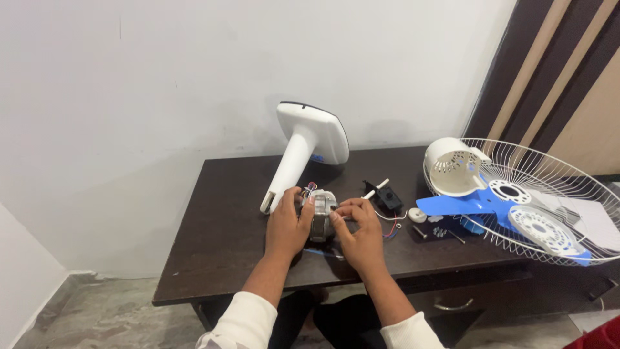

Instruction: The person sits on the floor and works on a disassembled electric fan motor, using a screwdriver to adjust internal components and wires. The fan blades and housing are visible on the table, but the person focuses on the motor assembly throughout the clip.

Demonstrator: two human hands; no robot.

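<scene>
Nearest me are my two white sleeves (248, 321), reaching forward over the dark worktop (219, 245). My left hand (288, 226) is wrapped around the left side of the fan motor (322, 215), which sits at the middle of the worktop, and my right hand (359, 234) has its fingertips pinched against the motor's right side. Coloured wires (310, 188) stick up behind the motor. Just beyond it the white fan stand (303, 152) lies tipped over. To the right I see a small black part (387, 197), the blue fan blade (465, 204), a white motor cover (454, 166) and the wire guard (555, 194) hanging over the worktop's edge.
</scene>
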